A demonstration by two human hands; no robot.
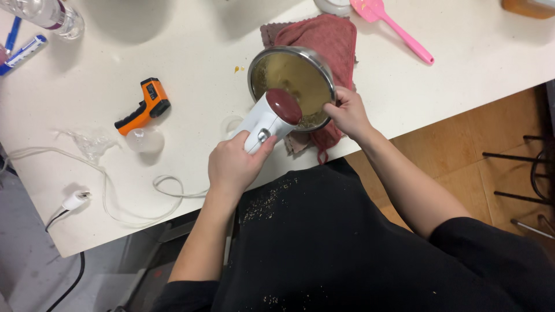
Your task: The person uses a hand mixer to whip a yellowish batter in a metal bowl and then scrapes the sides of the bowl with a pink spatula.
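Hand mixer (272,115) wrapped in left fingers (231,151), over metal bowl (292,86).

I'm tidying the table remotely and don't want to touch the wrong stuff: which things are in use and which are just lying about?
In use: hand mixer in the left hand; metal bowl steadied by the right hand; red cloth under the bowl.

Lying about: orange thermometer gun, pink spatula, plastic bottle, pens, crumpled plastic wrap.

Mixer (272,115) beaters hidden in bowl (292,86); bottle (49,14) cut off at the edge
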